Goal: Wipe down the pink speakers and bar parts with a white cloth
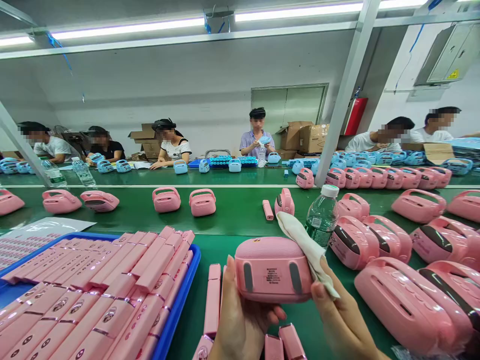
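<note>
Left hand (240,320) cups rounded pink plastic speaker (272,269) from below, fingers curled around its underside. Right hand (339,315) pinches white cloth (305,245) against speaker's right edge, fingers closed on cloth. Clear plastic water bottle (321,216) stands just beyond right fingertips; blue tray of pink bars (180,300) left of left fingers

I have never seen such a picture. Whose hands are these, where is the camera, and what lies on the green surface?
The camera sits on a person's head and looks down at their own two bare hands. The left hand holds a pink speaker bottom side up. The right hand holds a white cloth against it. On the green belt lie more pink speakers, a water bottle and a blue tray of pink bars. Other people sit across the belt.
</note>
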Action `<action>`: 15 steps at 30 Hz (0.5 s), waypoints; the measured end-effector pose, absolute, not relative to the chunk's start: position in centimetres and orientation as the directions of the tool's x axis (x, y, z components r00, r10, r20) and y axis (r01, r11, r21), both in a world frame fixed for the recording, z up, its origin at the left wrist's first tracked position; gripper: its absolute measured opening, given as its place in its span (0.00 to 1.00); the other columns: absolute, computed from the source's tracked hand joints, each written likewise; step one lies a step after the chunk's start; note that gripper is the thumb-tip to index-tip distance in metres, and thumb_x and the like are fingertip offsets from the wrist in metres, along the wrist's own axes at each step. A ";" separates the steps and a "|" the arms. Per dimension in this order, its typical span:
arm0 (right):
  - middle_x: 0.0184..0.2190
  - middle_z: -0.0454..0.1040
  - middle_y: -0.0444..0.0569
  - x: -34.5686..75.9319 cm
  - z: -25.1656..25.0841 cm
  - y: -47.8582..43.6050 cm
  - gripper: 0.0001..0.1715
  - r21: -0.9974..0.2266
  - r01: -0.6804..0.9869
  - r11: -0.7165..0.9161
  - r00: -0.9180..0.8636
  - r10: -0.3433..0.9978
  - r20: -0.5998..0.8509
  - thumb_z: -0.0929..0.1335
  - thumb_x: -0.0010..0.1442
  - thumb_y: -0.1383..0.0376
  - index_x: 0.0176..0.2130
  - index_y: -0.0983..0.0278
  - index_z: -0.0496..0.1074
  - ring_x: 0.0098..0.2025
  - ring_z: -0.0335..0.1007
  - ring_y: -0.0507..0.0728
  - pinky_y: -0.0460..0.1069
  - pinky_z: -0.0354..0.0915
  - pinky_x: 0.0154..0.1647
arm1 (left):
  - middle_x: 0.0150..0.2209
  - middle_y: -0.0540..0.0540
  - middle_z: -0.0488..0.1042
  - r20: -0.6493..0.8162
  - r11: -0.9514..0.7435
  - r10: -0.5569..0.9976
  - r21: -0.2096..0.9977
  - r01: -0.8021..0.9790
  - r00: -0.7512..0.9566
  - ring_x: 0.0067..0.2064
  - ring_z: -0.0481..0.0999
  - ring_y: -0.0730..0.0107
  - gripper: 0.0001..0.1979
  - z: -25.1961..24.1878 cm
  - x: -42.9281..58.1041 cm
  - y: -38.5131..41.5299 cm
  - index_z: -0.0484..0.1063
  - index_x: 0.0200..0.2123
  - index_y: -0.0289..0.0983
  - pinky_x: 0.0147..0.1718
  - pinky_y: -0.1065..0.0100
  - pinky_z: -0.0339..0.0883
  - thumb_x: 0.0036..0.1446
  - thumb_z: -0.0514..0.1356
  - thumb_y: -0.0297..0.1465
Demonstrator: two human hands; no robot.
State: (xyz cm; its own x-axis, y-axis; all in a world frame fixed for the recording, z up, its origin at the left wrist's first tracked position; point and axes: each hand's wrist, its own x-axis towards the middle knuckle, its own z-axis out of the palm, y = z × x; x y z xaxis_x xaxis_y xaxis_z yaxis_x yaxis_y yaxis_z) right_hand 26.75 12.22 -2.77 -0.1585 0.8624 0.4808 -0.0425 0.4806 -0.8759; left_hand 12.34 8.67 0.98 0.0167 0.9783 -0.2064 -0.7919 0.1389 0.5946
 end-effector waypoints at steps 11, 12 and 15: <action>0.36 0.74 0.50 27.1 -1.1 12.0 0.15 -0.514 0.226 0.827 -0.279 0.561 0.779 0.65 0.59 0.63 0.47 0.59 0.67 0.37 0.72 0.59 0.48 0.69 0.38 | 0.28 0.36 0.79 -0.177 0.259 0.964 0.488 -0.834 0.196 0.18 0.75 0.70 0.26 0.8 12.2 8.5 0.79 0.33 0.30 0.17 0.78 0.67 0.38 0.67 0.48; 0.31 0.74 0.48 27.1 -1.0 11.8 0.09 -0.474 0.235 0.849 -0.310 0.528 0.791 0.64 0.59 0.65 0.42 0.58 0.68 0.32 0.71 0.57 0.47 0.69 0.33 | 0.28 0.37 0.79 -0.184 0.270 0.961 0.477 -0.836 0.206 0.18 0.75 0.71 0.25 0.8 12.2 8.5 0.79 0.33 0.30 0.17 0.78 0.67 0.38 0.68 0.46; 0.26 0.71 0.47 27.4 -0.7 11.3 0.02 -0.421 0.295 0.858 -0.339 0.506 0.793 0.66 0.56 0.67 0.33 0.58 0.68 0.28 0.69 0.56 0.47 0.67 0.28 | 0.29 0.39 0.79 -0.185 0.298 0.953 0.436 -0.849 0.240 0.19 0.74 0.71 0.25 0.9 11.9 8.5 0.78 0.33 0.31 0.17 0.77 0.68 0.37 0.69 0.45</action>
